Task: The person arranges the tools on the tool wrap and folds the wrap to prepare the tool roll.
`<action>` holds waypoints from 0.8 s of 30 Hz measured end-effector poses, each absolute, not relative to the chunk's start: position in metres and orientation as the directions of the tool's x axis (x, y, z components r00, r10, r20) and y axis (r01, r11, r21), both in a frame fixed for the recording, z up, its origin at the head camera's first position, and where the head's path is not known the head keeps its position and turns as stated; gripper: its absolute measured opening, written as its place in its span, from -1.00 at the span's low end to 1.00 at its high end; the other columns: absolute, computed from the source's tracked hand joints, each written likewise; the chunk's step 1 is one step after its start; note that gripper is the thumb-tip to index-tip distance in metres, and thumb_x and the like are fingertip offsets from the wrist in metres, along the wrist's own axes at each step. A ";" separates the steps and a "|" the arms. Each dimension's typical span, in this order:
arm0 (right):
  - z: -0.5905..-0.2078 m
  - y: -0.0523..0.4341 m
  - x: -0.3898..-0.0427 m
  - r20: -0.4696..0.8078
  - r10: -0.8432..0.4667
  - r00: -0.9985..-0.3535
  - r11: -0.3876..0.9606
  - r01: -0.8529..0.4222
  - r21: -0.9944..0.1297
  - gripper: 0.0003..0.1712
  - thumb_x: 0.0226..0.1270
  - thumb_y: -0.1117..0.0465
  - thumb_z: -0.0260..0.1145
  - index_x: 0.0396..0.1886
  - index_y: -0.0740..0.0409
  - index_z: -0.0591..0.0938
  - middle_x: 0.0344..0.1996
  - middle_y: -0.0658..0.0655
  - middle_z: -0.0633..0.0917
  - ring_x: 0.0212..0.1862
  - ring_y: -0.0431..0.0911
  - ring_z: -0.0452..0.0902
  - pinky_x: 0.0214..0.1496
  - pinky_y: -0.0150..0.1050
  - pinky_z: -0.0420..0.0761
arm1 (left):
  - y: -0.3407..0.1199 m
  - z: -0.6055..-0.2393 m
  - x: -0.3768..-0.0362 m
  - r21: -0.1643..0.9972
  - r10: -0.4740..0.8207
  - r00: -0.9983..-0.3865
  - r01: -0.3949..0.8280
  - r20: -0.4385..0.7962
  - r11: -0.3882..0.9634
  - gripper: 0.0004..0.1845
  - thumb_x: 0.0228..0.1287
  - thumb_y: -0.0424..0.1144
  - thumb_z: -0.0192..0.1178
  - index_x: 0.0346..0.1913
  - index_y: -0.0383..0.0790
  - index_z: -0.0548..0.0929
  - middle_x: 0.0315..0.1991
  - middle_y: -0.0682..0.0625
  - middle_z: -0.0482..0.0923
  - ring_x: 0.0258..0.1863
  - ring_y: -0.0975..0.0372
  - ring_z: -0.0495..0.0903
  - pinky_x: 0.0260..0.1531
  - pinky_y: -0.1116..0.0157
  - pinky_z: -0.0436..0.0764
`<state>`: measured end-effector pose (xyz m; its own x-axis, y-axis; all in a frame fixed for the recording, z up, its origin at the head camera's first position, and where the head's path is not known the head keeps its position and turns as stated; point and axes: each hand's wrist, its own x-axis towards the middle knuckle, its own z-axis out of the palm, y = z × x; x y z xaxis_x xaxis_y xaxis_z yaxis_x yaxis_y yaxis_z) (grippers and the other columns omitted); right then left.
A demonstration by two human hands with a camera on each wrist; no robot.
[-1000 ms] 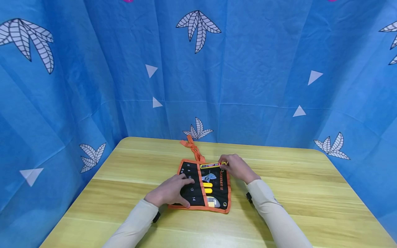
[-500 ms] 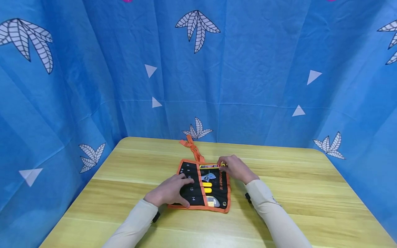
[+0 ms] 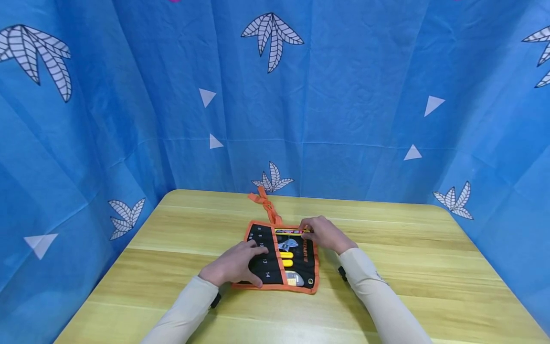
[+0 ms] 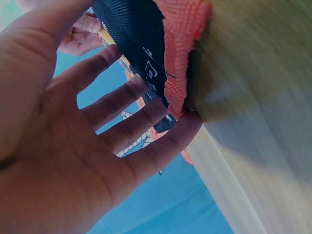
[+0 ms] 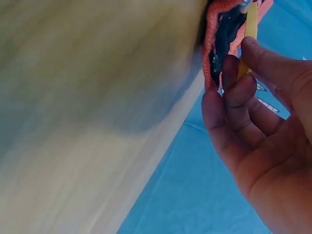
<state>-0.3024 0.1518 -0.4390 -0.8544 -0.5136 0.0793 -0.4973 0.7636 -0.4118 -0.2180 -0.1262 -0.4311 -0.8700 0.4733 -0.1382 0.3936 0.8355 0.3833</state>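
A black tool roll (image 3: 263,265) with orange trim lies unrolled in the middle of the wooden table (image 3: 408,267). My left hand (image 3: 238,263) rests flat on its left, numbered pockets, fingers straight (image 4: 131,112). My right hand (image 3: 323,232) is at the roll's far right corner and pinches a thin yellow tool (image 3: 291,232) that lies across the top edge; the right wrist view shows the yellow tool (image 5: 250,30) between thumb and fingers. A silver adjustable wrench head (image 3: 288,245), two yellow handles (image 3: 286,259) and a silver-yellow tool (image 3: 294,278) sit in the right pockets.
An orange tie strap (image 3: 264,204) trails from the roll's far edge toward the back of the table. Blue patterned cloth (image 3: 343,95) walls the table in behind and on both sides.
My right hand with the yellow tool has shifted slightly left and down onto the roll's top edge. The left hand stays where it was.
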 end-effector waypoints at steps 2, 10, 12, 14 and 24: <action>-0.438 0.152 -0.303 0.077 -0.525 -0.848 0.756 -0.506 -0.415 -0.89 0.40 0.27 0.40 -0.12 0.07 0.74 -0.20 0.07 0.78 -0.16 -0.07 0.70 -0.13 -0.15 0.69 | -0.126 -0.431 -0.218 0.384 0.473 -0.870 0.393 -0.139 0.836 -0.09 -0.07 0.03 0.65 0.41 -0.05 0.53 0.38 -0.21 0.41 0.29 -0.08 0.44 0.32 -0.11 0.47; -0.440 0.152 -0.305 0.031 -0.539 -0.842 0.752 -0.497 -0.434 -0.87 0.43 0.26 0.37 -0.08 0.07 0.74 -0.23 0.04 0.77 -0.30 -0.20 0.62 -0.23 -0.22 0.64 | -0.127 -0.434 -0.219 0.371 0.467 -0.872 0.388 -0.150 0.844 -0.10 -0.05 0.05 0.64 0.42 -0.01 0.52 0.39 -0.19 0.41 0.30 -0.06 0.44 0.33 -0.08 0.47; -0.440 0.151 -0.306 0.040 -0.544 -0.838 0.751 -0.507 -0.422 -0.86 0.43 0.27 0.37 -0.07 0.09 0.74 -0.21 0.06 0.77 -0.25 -0.16 0.64 -0.19 -0.20 0.66 | -0.127 -0.435 -0.219 0.367 0.465 -0.872 0.387 -0.153 0.846 -0.10 -0.05 0.06 0.63 0.42 -0.01 0.52 0.39 -0.18 0.41 0.29 -0.05 0.44 0.33 -0.08 0.48; -0.440 0.151 -0.306 0.048 -0.545 -0.837 0.754 -0.514 -0.410 -0.85 0.42 0.28 0.38 -0.06 0.11 0.74 -0.18 0.09 0.78 -0.19 -0.11 0.68 -0.14 -0.16 0.68 | -0.127 -0.435 -0.220 0.367 0.462 -0.873 0.384 -0.155 0.847 -0.10 -0.05 0.06 0.64 0.42 0.00 0.52 0.38 -0.18 0.42 0.28 -0.04 0.44 0.32 -0.08 0.48; -0.437 0.143 -0.308 0.056 -0.519 -0.853 0.770 -0.495 -0.402 -0.84 0.40 0.29 0.39 -0.06 0.12 0.74 -0.11 0.12 0.79 -0.08 -0.03 0.71 -0.06 -0.12 0.71 | -0.127 -0.436 -0.221 0.371 0.454 -0.876 0.373 -0.160 0.850 -0.11 -0.05 0.05 0.64 0.42 0.01 0.52 0.38 -0.16 0.42 0.28 -0.04 0.43 0.33 -0.09 0.48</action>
<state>-0.3084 0.1434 -0.4367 -0.8531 -0.5187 0.0562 -0.4948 0.7702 -0.4024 -0.2207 -0.1267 -0.4359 -0.8764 0.4545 -0.1595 0.3734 0.8503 0.3710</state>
